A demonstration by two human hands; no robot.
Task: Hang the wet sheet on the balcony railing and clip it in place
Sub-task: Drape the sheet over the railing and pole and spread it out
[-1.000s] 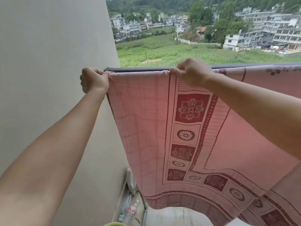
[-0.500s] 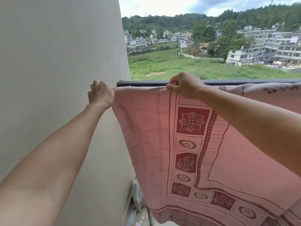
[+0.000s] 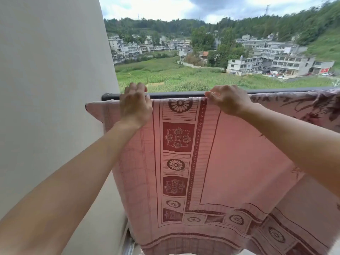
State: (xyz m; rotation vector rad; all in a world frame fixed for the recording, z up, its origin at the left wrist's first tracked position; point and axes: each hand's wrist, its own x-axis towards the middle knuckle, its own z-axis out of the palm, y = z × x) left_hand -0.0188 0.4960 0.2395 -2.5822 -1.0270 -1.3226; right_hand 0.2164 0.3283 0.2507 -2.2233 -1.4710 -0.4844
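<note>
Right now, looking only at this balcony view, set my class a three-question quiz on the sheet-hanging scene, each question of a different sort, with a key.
1. True or false: the pink sheet already hangs from the dark railing.
2. Which hand pinches the sheet's top edge between thumb and fingers? A) left hand B) right hand
3. Fill the blank: no ____ can be seen holding the sheet in place yet.

Key
1. True: its top edge lies at the rail and the rest hangs below.
2. B: the left hand instead rests over the sheet with its fingers on the rail.
3. Clip.
</note>
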